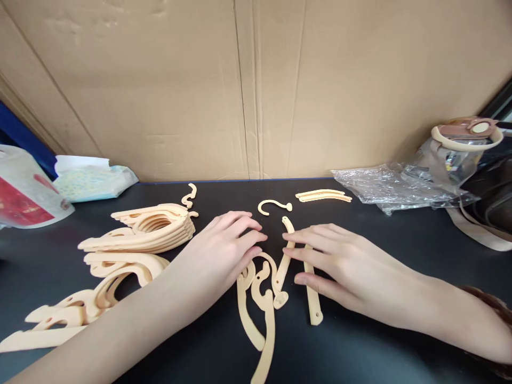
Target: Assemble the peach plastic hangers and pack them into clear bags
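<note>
My left hand (234,242) is open, palm down, above the upper end of a curved beige hanger arm (250,322). Its fingers are apart and slightly bent. Beside that arm lies a second hanger arm (269,325), with a hanger hook (281,300) close by. My right hand (336,256) is also open, its fingers stretched left over two narrow beige strips. Its fingertips reach the left strip (284,269); the right strip (313,304) is partly hidden beneath the fingers. Beyond both hands lies another hanger hook (276,202).
Stacked hanger arms (160,234) spread along the left, partly behind my forearm. Two thin strips (324,196) lie at the back. Clear plastic bags (384,186) and a drink bottle (460,154) are at right. A tissue pack (96,180) and a cup (30,186) stand left.
</note>
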### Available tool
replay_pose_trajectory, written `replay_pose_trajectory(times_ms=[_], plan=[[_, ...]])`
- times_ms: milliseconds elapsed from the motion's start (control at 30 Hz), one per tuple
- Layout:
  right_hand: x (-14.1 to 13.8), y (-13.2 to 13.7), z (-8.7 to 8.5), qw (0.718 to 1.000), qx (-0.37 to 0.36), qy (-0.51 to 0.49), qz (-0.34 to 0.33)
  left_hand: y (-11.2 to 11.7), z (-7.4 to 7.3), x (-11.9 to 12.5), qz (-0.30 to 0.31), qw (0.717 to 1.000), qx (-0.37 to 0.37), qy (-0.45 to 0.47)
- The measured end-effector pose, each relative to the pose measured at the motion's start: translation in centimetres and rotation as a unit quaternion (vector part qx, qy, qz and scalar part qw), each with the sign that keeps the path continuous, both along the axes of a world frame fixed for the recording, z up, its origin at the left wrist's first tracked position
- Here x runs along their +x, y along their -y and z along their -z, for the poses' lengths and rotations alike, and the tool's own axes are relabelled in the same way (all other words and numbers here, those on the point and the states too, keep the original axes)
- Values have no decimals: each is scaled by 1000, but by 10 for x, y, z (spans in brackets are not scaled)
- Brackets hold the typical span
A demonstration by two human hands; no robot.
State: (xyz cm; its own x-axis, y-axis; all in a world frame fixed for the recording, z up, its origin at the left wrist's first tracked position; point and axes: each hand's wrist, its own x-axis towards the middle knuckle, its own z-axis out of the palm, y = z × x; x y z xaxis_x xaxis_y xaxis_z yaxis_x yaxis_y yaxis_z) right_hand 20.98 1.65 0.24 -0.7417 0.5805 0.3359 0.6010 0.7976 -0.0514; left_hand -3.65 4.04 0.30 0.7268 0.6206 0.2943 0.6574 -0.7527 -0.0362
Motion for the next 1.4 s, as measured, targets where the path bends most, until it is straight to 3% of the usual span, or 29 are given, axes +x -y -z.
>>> replay_pose_trajectory(times_ms=[267, 533, 833, 967, 1133, 1267, 1400], plan=[[-2, 8, -5, 990, -126, -52, -36, 2, 5, 4, -14, 999, -48, -3], [-1, 5, -4, 987, -154, -50, -18, 6, 2, 7, -30, 997, -72, -2], [-1, 2, -2, 989, -125, -71, 41, 7, 3, 10, -74, 990, -97, 70], [-1, 2, 0, 989, -112, -65, 72, 5, 4, 8, -64, 983, -111, 134], [2, 0, 2, 988, -92, -79, 92, 8, 2, 7, -98, 960, -130, 228], [2, 0, 3, 991, -77, -66, 91, 9, 0, 7, -105, 947, -114, 282], [0, 3, 1, 992, -78, -58, 75, 6, 4, 8, -104, 934, -156, 303]])
